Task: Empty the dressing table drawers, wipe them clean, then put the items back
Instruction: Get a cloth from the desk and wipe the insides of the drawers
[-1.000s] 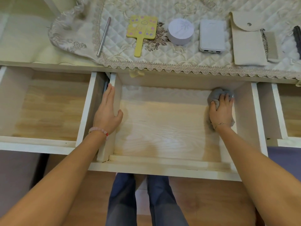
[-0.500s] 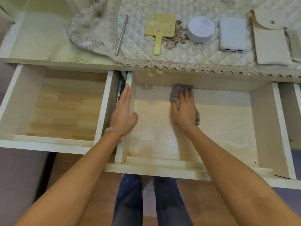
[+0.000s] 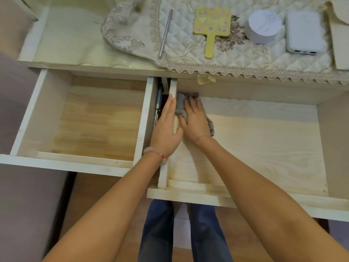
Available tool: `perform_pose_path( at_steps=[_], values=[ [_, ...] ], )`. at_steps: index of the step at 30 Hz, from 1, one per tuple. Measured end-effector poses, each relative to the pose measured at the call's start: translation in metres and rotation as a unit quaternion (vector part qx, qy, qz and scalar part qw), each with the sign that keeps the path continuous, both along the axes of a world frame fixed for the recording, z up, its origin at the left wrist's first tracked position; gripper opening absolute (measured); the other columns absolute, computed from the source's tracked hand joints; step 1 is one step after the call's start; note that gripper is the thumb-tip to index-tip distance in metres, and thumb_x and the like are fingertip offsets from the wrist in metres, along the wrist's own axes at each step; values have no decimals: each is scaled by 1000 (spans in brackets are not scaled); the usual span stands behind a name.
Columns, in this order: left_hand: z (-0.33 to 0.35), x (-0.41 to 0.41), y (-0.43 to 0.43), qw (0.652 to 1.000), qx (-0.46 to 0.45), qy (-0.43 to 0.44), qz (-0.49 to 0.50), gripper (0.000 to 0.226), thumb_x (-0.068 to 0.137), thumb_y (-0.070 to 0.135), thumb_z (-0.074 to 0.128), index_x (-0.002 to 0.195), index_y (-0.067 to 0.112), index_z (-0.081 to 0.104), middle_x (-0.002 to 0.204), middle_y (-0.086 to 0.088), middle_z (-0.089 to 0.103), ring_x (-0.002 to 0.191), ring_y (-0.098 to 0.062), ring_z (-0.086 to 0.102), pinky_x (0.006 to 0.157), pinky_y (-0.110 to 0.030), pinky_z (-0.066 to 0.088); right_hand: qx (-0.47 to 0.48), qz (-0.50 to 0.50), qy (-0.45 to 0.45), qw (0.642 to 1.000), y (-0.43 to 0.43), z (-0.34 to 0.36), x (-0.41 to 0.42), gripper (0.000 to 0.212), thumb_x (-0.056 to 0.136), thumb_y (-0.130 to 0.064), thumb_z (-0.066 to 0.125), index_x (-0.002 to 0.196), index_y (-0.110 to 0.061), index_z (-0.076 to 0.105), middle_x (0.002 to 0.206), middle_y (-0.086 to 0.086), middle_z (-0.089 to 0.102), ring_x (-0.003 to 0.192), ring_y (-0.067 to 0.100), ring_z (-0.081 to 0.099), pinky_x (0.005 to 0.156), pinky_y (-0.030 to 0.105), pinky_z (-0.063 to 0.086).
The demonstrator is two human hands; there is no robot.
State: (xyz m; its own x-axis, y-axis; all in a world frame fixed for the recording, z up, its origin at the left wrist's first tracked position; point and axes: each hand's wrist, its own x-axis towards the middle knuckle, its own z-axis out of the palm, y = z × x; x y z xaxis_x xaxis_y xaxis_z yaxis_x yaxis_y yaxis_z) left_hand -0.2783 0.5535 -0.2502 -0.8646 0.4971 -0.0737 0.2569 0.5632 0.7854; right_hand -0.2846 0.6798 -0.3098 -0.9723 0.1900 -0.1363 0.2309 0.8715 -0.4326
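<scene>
The right hand [image 3: 195, 120] lay flat with fingers spread on the crumpled grey cloth [image 3: 181, 104], pressing it down into the back left corner of the pale wooden middle drawer [image 3: 264, 148]. It did not clench the cloth; it pinned it against the drawer floor, probably so that the wipe reached the edge where dust collects. The left hand [image 3: 166, 133] rested along the top of the left side wall of this drawer, the fingers straight and the thumb hooked over the inner side. I think this was to keep the drawer from sliding while the other hand pushed.

The darker wooden left drawer [image 3: 94, 120] stood open with nothing inside. The taken-out items waited on the quilted cream table cover [image 3: 188, 52]: a slim metal pen [image 3: 165, 33], a yellow hand mirror with purple dots [image 3: 211, 25], a round white box [image 3: 264, 25] and a white power bank [image 3: 304, 33].

One second before, the cloth was at the back right corner of the middle drawer; half a second before, it was near the middle of the back edge. So the right hand had swept leftwards along the back, while the left hand had stayed on the same wall.
</scene>
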Motion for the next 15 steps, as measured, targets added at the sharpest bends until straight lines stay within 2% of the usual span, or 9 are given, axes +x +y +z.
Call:
perform_pose_path(
  at_steps=[4,7,11,15],
  values=[
    [0,1,0,1000,16,-9,0,65,95,12,43,150,20,10,152,23,-2,131,17,5,96,6,10,-10,19,19,1000,-2,4,11,58,94,-30,37,143,0,29,150,20,26,142,36,11,117,33,-2],
    [-1,0,-1,1000,10,-6,-6,66,94,12,43,150,20,8,153,21,-4,127,22,1,92,8,9,-35,40,28,998,-6,8,30,58,96,-30,35,145,-2,21,154,17,16,144,32,2,113,28,-8],
    [0,0,-1,1000,4,1,-7,68,94,10,43,151,20,7,154,19,-4,121,29,2,87,11,12,-41,70,18,997,-6,6,54,57,98,-27,41,146,-6,19,156,13,11,144,29,-3,113,27,-9],
    [2,1,-2,1000,-13,15,-9,66,95,13,42,150,20,6,154,20,-5,127,18,5,88,6,15,-6,101,13,995,-2,-1,62,58,96,-23,44,146,-5,22,155,15,15,144,33,2,118,37,-2]
  ],
)
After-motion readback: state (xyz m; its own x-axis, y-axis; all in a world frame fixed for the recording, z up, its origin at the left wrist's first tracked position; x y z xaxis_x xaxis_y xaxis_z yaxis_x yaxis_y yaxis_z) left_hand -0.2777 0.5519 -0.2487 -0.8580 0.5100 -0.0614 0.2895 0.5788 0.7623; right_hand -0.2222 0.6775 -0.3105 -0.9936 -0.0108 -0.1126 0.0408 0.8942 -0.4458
